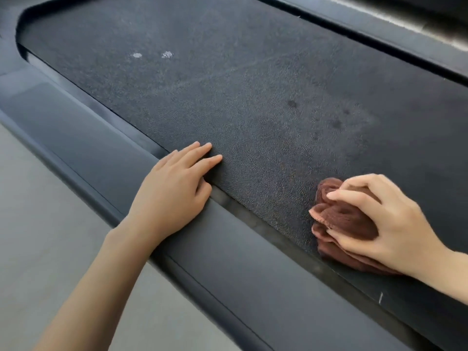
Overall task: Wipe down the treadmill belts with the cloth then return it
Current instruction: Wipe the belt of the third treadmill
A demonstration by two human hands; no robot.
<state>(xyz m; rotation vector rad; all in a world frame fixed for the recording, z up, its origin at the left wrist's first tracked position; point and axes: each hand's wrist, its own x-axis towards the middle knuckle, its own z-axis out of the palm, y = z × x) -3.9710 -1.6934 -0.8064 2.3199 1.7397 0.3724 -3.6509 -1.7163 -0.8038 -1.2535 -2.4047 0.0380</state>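
A black textured treadmill belt (228, 92) fills most of the view, running from upper left to lower right. It carries two pale specks near the far end and a few dark damp spots on the right. My right hand (385, 221) grips a bunched brown cloth (339, 219) and holds it down on the belt near its near edge. My left hand (177, 188) lies flat with straight fingers, palm on the near side rail (101, 148) and fingertips on the belt edge.
The far side rail (379, 29) borders the belt at the upper right. The belt's rounded end cover (17, 46) sits at the upper left. Grey floor (38, 224) lies to the left of the near rail.
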